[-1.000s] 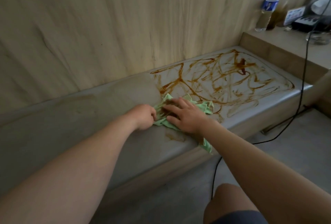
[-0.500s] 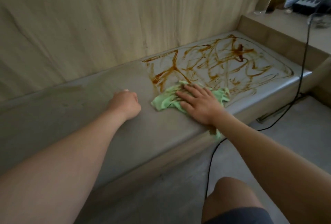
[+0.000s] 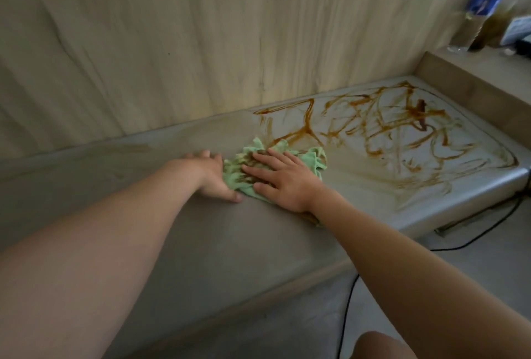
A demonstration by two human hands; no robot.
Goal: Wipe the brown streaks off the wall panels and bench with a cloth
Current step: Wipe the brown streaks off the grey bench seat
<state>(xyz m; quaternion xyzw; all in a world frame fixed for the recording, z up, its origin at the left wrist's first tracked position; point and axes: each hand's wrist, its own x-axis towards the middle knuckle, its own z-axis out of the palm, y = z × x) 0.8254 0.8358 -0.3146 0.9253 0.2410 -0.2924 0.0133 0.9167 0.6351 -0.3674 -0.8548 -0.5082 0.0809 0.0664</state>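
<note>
Pressing down with spread, straight fingers, the right hand (image 3: 283,179) pins the green cloth (image 3: 311,157) flat on the bench (image 3: 201,243), evidently to bear on the near edge of the brown streaks (image 3: 373,134). The left hand (image 3: 214,177) lies flat, fingers extended, touching the cloth's left edge, probably as a brace. The cloth is soiled brown. Streaks cover the bench's right part; the wall panels (image 3: 201,42) show none. A bottle (image 3: 474,14) stands on the ledge beyond.
</note>
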